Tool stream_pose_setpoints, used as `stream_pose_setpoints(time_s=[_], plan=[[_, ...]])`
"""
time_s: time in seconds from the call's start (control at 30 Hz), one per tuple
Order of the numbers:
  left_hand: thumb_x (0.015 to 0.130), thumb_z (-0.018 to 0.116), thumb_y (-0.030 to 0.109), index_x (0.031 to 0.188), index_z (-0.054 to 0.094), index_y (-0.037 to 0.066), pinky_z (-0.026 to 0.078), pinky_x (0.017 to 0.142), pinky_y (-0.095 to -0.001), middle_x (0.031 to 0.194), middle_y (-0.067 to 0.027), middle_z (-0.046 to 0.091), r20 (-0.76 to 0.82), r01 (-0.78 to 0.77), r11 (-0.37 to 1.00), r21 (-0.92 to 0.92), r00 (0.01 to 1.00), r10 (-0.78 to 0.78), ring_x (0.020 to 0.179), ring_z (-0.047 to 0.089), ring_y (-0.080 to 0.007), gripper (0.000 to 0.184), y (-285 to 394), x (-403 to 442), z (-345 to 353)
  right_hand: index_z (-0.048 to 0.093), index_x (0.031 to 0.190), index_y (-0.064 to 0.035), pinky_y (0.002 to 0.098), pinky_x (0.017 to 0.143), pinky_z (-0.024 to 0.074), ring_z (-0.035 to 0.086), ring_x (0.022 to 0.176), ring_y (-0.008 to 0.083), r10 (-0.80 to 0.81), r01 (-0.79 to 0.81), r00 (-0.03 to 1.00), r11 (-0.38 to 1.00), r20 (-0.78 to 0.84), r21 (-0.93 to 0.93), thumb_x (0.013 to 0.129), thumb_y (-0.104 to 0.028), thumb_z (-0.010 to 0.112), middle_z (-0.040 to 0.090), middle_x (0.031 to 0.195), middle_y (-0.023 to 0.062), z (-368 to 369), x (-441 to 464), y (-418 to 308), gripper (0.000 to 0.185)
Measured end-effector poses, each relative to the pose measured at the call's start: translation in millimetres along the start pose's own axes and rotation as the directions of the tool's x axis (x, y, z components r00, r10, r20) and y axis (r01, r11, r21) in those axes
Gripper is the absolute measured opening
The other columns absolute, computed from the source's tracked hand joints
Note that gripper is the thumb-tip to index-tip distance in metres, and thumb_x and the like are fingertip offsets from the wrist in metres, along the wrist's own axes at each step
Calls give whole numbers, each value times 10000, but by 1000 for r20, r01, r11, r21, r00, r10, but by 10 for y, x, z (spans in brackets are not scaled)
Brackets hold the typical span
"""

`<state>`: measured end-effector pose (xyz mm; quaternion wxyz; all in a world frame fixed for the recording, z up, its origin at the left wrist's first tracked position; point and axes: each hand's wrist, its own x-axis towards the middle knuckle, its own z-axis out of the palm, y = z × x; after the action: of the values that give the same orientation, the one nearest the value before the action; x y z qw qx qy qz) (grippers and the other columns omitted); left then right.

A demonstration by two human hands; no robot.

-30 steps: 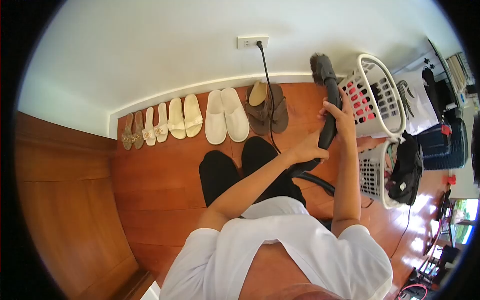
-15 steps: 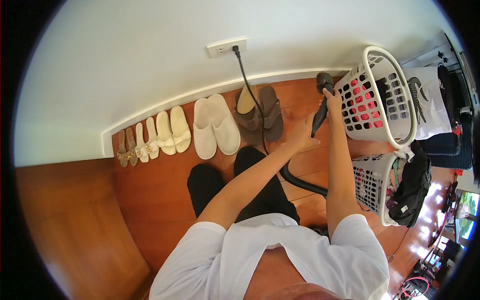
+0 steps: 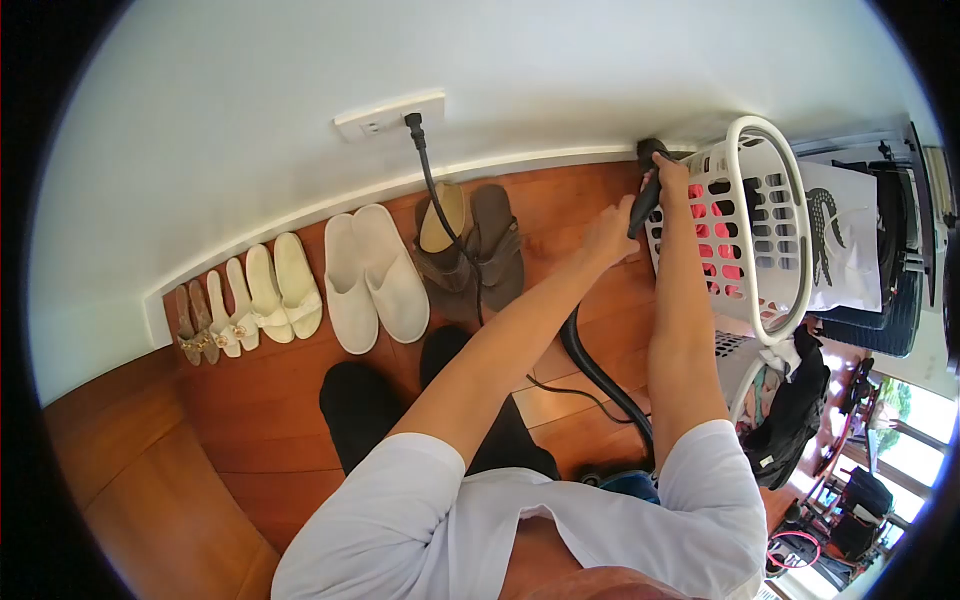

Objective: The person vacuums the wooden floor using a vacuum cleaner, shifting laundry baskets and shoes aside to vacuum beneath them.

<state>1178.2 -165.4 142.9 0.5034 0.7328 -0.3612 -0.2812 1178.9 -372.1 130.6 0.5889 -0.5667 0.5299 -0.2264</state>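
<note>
My right hand (image 3: pixel 672 182) is closed round a black vacuum cleaner wand (image 3: pixel 647 207), close to its dark brush head (image 3: pixel 651 150). The brush head is by the white baseboard, just left of the upper laundry basket. At the wand's lower end my left hand (image 3: pixel 608 238) is wrapped round it, its fingers partly hidden. A black ribbed hose (image 3: pixel 598 375) runs below my left forearm and down between my arms. Beneath it, a blue rounded part (image 3: pixel 630 485) shows beside my shirt; most of it is hidden.
Several pairs of slippers and sandals line the wall, including white slippers (image 3: pixel 375 280) and brown sandals (image 3: pixel 495 245). A black cord (image 3: pixel 432 180) hangs from the wall outlet (image 3: pixel 375 120). White laundry baskets (image 3: pixel 745 200) stand right; a wooden panel (image 3: pixel 150 450) is left.
The view has shifted, so the slippers and outlet sit farther left. The brush head is now closer to the upper basket. More hose and the blue part have come into sight.
</note>
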Motion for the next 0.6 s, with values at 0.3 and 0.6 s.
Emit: stream_pose_setpoints(time_s=[0.3, 0.6], plan=[[646, 742, 58, 1129, 482, 30, 510, 715, -486, 933, -212, 629, -3, 139, 986, 94, 990, -139, 856, 635, -421, 550, -261, -298, -114, 525, 1013, 47, 341, 408, 496, 557, 475, 211, -47, 54, 996, 993, 74, -107, 828, -83, 607, 558, 686, 115, 247, -160, 384, 241], [723, 683, 152, 1132, 508, 0, 483, 739, -473, 887, -222, 637, -61, 246, 969, 6, 968, -245, 880, 645, -391, 470, -265, -939, -616, 526, 1074, 79, 367, 446, 530, 630, 492, 246, -107, 128, 991, 945, 84, -300, 790, -102, 628, 628, 722, 184, 837, -965, 382, 352]])
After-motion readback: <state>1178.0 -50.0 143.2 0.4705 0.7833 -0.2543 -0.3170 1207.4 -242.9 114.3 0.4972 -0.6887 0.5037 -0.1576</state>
